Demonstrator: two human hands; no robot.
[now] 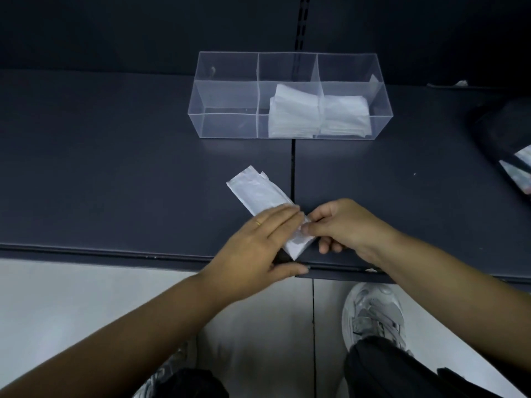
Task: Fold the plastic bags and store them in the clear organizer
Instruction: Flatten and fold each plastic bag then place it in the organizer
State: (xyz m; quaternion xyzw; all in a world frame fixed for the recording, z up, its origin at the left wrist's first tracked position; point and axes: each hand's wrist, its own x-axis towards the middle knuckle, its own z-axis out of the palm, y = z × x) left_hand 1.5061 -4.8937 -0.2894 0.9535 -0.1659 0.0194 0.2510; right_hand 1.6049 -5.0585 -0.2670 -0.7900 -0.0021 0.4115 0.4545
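On a dark shelf (115, 168), two hands fold a plastic bag (258, 193) before a clear organizer (224, 93).
Lying as a narrow strip near the shelf's front edge, it is pressed by the left hand (258, 242) with flat fingers while the right hand (344, 225) pinches its near end. Folded bags (316, 116) already sit in the organizer's middle and right sections. This one looks half folded and is not yet stored.
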